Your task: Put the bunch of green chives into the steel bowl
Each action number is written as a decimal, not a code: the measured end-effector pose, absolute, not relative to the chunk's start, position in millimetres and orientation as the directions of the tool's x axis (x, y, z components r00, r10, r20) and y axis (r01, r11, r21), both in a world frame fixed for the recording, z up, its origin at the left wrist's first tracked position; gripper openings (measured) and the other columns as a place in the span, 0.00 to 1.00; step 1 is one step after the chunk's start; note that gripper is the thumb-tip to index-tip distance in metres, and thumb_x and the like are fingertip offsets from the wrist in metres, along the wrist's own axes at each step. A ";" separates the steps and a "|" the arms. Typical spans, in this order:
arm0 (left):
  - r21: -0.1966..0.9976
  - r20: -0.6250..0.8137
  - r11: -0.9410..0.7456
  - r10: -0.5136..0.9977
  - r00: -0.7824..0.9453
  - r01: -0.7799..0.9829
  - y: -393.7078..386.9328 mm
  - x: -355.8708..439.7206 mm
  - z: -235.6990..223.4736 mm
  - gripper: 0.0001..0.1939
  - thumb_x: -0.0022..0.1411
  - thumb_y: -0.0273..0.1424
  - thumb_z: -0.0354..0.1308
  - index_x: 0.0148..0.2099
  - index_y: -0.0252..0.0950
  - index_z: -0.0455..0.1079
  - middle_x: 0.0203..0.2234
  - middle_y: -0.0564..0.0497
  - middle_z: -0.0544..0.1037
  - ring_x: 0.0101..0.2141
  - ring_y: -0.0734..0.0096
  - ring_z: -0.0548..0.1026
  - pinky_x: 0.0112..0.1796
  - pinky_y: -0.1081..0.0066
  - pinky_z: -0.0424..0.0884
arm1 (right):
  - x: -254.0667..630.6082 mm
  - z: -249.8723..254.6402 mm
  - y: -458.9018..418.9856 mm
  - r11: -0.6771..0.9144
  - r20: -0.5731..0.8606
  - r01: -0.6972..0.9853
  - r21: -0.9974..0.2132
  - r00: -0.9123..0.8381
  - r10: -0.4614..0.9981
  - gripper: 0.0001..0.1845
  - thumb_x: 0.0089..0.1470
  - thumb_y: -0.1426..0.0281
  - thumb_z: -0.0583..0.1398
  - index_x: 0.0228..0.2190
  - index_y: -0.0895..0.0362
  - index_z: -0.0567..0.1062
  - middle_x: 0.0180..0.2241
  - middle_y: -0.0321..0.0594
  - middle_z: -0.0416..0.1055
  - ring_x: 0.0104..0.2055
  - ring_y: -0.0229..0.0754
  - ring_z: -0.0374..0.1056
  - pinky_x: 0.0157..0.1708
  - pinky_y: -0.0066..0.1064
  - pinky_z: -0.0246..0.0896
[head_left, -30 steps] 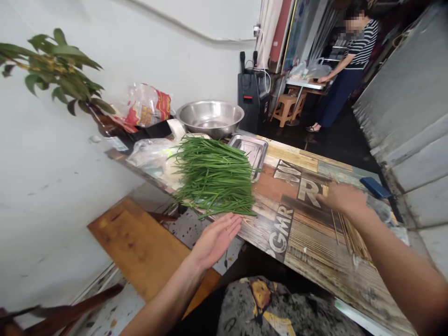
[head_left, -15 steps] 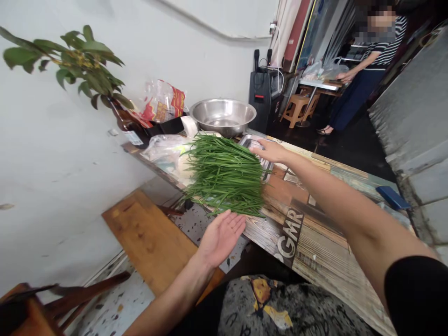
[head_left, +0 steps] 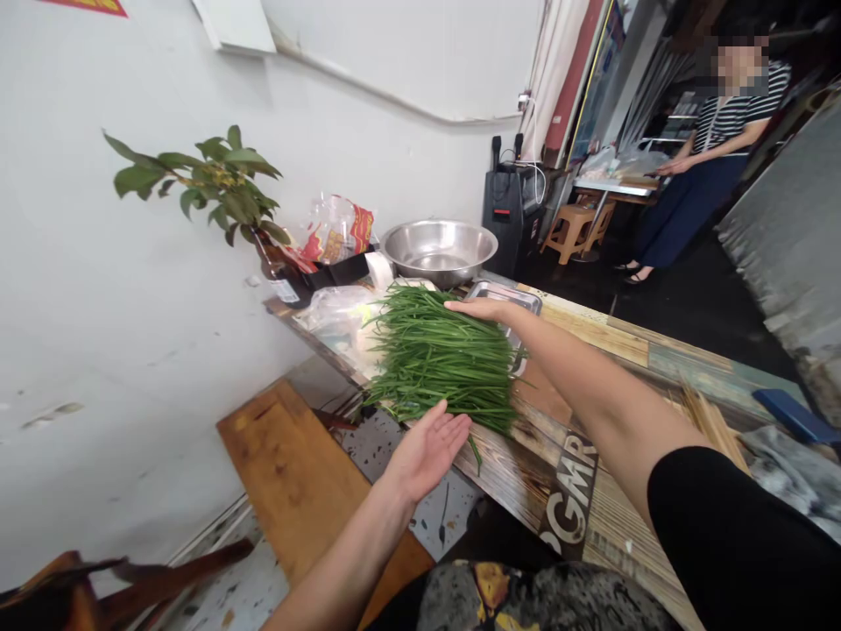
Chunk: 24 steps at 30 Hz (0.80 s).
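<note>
We see the long green stalks (head_left: 447, 355) lying in a heap on the bench (head_left: 519, 464), between our two hands; our left hand (head_left: 426, 447) is at the near edge, palm turned up, its grip spread and holding nothing, though we cannot tell whether the fingertips touch the stalks; our right hand (head_left: 483, 308) rests along the far edge, its grip flat and stretched out, not closed on anything; the two hands are well apart. Just beyond the right hand we see a metal tray (head_left: 519, 298), partly hidden by that arm; behind the heap stands a steel bowl (head_left: 439, 254); a plastic bag (head_left: 335, 307) lies to the left, near a brown bottle (head_left: 282, 267) with leafy twigs; thin sticks (head_left: 713, 421) lie beyond our right arm.
</note>
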<state>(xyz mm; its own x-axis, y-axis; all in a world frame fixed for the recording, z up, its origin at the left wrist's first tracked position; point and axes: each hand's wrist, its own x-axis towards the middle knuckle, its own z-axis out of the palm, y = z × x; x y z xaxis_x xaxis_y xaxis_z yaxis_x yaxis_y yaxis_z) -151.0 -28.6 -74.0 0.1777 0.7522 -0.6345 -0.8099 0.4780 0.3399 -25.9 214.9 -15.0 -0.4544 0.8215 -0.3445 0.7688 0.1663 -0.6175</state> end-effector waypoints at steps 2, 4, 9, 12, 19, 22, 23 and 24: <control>0.364 -0.631 0.466 0.760 0.154 -0.806 -19.4 -152.3 -77.3 0.27 0.60 0.33 0.59 0.56 0.23 0.58 0.47 0.30 0.72 0.50 0.56 0.73 0.51 0.67 0.72 | -26.5 -17.6 216.1 0.083 -0.430 0.707 -0.702 -0.514 0.743 0.40 0.52 0.40 0.51 0.50 0.59 0.73 0.51 0.46 0.71 0.49 0.46 0.69 0.53 0.34 0.61; 0.394 -0.639 0.467 0.758 0.129 -0.791 -11.4 -152.6 -79.7 0.25 0.60 0.33 0.59 0.54 0.22 0.60 0.46 0.31 0.72 0.49 0.56 0.74 0.51 0.68 0.71 | -27.1 -18.7 216.2 0.026 -0.464 0.670 -0.742 -0.541 0.701 0.37 0.54 0.42 0.51 0.47 0.58 0.75 0.47 0.45 0.74 0.46 0.44 0.71 0.51 0.33 0.63; 0.515 -0.633 0.507 0.769 0.092 -0.692 -4.8 -154.5 -77.1 0.12 0.58 0.26 0.60 0.44 0.24 0.67 0.44 0.31 0.74 0.46 0.58 0.76 0.51 0.68 0.71 | -30.2 -19.0 217.7 0.051 -0.424 0.696 -0.717 -0.492 0.760 0.36 0.59 0.44 0.42 0.45 0.55 0.76 0.45 0.43 0.75 0.45 0.43 0.71 0.50 0.33 0.63; 0.587 -0.628 0.543 0.774 0.087 -0.601 -4.6 -155.8 -73.4 0.10 0.58 0.26 0.61 0.40 0.25 0.68 0.43 0.31 0.74 0.44 0.60 0.77 0.50 0.69 0.71 | -31.5 -21.5 220.2 0.051 -0.438 0.732 -0.680 -0.461 0.772 0.37 0.59 0.43 0.39 0.44 0.52 0.77 0.44 0.41 0.75 0.46 0.43 0.70 0.51 0.35 0.62; 0.556 -0.636 0.512 0.769 0.060 -0.655 3.5 -149.3 -69.9 0.11 0.62 0.31 0.57 0.44 0.28 0.67 0.40 0.36 0.75 0.41 0.65 0.77 0.46 0.71 0.73 | -34.8 -30.6 231.5 -0.077 -0.513 0.641 -0.764 -0.531 0.675 0.36 0.57 0.43 0.44 0.40 0.56 0.77 0.45 0.42 0.75 0.49 0.45 0.68 0.53 0.38 0.60; 0.591 -0.619 0.503 0.784 0.045 -0.630 7.1 -146.5 -69.8 0.11 0.60 0.32 0.60 0.42 0.30 0.67 0.38 0.38 0.76 0.40 0.66 0.77 0.45 0.70 0.72 | -35.5 -35.1 239.6 -0.139 -0.541 0.614 -0.777 -0.538 0.647 0.35 0.53 0.40 0.49 0.38 0.56 0.77 0.45 0.43 0.74 0.49 0.46 0.69 0.53 0.39 0.61; 0.631 -0.608 0.494 0.794 0.015 -0.598 8.2 -146.0 -70.0 0.11 0.58 0.33 0.62 0.39 0.31 0.67 0.36 0.40 0.76 0.38 0.67 0.77 0.44 0.70 0.72 | -34.8 -36.2 241.7 -0.160 -0.551 0.608 -0.778 -0.537 0.640 0.35 0.51 0.40 0.51 0.39 0.56 0.77 0.45 0.43 0.74 0.49 0.47 0.69 0.53 0.39 0.62; 0.675 -0.592 0.483 0.806 -0.019 -0.558 9.0 -145.8 -70.2 0.12 0.55 0.33 0.65 0.36 0.32 0.67 0.33 0.43 0.76 0.35 0.69 0.76 0.42 0.70 0.72 | -33.5 -36.9 243.3 -0.174 -0.555 0.602 -0.779 -0.534 0.637 0.35 0.49 0.39 0.53 0.39 0.56 0.77 0.45 0.43 0.74 0.49 0.47 0.69 0.53 0.39 0.62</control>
